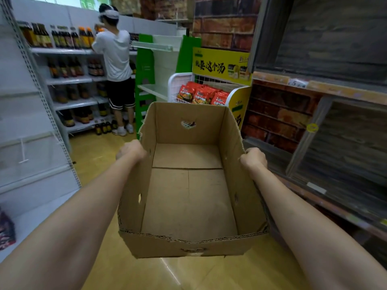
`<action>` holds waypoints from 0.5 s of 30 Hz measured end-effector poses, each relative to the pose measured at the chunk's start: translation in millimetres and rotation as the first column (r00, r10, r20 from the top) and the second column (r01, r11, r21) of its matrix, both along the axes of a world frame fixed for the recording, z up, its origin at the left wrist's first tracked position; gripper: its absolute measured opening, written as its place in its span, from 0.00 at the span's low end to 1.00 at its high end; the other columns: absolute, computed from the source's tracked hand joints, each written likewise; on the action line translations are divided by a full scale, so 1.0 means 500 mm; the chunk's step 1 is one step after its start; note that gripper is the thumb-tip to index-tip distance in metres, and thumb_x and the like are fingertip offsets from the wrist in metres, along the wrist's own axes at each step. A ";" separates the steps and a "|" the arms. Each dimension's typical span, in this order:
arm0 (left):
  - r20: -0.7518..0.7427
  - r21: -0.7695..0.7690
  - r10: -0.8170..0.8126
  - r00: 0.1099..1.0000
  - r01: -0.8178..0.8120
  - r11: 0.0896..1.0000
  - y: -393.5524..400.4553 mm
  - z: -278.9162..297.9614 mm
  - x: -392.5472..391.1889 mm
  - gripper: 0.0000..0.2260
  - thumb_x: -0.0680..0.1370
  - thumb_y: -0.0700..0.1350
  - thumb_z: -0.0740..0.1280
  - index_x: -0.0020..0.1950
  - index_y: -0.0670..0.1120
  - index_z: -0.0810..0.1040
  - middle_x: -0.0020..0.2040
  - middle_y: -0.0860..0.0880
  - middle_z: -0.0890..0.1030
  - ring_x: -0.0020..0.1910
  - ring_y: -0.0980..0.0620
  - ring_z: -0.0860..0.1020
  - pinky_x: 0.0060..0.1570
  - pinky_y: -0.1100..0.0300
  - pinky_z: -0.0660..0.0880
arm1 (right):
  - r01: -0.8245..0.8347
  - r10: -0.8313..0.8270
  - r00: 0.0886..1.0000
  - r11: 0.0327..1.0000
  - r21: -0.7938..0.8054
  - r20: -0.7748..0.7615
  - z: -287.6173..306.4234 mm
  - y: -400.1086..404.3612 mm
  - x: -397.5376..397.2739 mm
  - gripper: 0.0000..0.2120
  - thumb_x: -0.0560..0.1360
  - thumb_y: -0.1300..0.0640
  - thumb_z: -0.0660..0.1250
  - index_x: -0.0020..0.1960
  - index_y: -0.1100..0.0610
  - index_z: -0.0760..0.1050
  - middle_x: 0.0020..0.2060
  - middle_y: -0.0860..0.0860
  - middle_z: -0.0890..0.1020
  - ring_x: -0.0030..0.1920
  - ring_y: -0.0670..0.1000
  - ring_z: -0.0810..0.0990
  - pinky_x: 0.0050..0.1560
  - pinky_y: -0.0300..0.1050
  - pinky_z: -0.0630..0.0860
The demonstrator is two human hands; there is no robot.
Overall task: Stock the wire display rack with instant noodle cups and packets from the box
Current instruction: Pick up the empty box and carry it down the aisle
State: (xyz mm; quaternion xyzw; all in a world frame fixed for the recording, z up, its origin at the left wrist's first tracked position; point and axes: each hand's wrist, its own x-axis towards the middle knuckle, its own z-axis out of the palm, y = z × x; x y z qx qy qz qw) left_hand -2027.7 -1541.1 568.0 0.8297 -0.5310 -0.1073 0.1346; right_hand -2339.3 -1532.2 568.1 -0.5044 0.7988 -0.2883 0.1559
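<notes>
I hold an open brown cardboard box [188,197] in front of me, above the floor. Nothing lies inside it. My left hand [130,150] grips its left wall near the top edge. On the opposite wall, my right hand [253,158] grips the rim. Beyond the box stands the white wire display rack [178,84] with a yellow header sign. Several red instant noodle packets [202,94] lie in its top basket. No noodle cups are in view.
A person in a white shirt [116,57] stands at grey shelves of bottles [62,38] at the back left. A green shelf unit [155,80] stands left of the rack. Wooden shelving [326,130] runs along the right. The floor is yellow-tan.
</notes>
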 end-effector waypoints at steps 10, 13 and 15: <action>-0.006 -0.023 0.130 0.991 -0.130 0.991 0.021 -0.016 0.010 0.11 0.79 0.44 0.60 0.60 0.43 0.74 0.50 0.42 0.76 0.48 0.43 0.76 0.48 0.53 0.74 | -0.137 0.137 0.991 0.990 0.011 -0.007 0.018 -0.062 0.011 0.13 0.76 0.60 0.61 0.58 0.60 0.77 0.54 0.58 0.79 0.53 0.59 0.78 0.48 0.48 0.75; -0.001 -0.012 0.219 0.976 -0.219 0.976 0.067 -0.029 0.048 0.13 0.79 0.44 0.60 0.61 0.43 0.74 0.53 0.41 0.77 0.52 0.42 0.76 0.48 0.52 0.72 | -0.235 0.235 0.972 0.971 0.038 -0.014 0.014 -0.073 0.060 0.13 0.77 0.60 0.60 0.59 0.61 0.75 0.56 0.60 0.78 0.55 0.61 0.77 0.52 0.50 0.76; -0.007 -0.002 0.309 0.951 -0.309 0.951 0.112 -0.036 0.077 0.14 0.78 0.44 0.61 0.62 0.42 0.74 0.59 0.40 0.77 0.59 0.40 0.75 0.54 0.50 0.72 | -0.316 0.318 0.948 0.947 0.055 -0.021 0.004 -0.077 0.104 0.13 0.77 0.61 0.59 0.60 0.61 0.75 0.57 0.60 0.78 0.56 0.61 0.77 0.54 0.50 0.76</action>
